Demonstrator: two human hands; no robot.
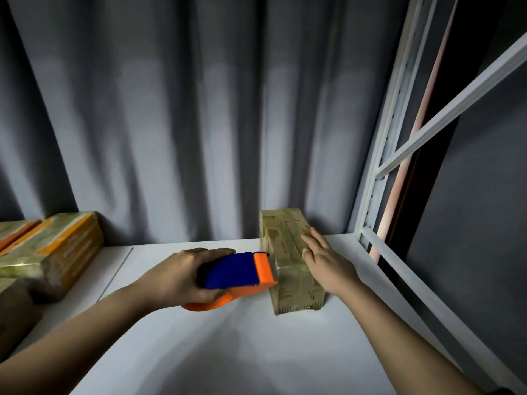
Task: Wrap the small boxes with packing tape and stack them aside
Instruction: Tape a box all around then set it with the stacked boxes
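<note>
Grey curtain [171, 124] (white shelf frame [379, 166])

Box and dispenser, white shelf.
Box [289, 260]: long, tan, tape-wrapped, lying flat, centre-right. Dispenser [236, 276]: blue-orange, at box's 9 o'clock, orange nose touching its left side. Wrapped boxes [54, 252] stacked at 9 o'clock.

I count one taped box [291, 260] under my hands, one tape dispenser [236, 276], three wrapped boxes [54, 252] stacked left
</note>
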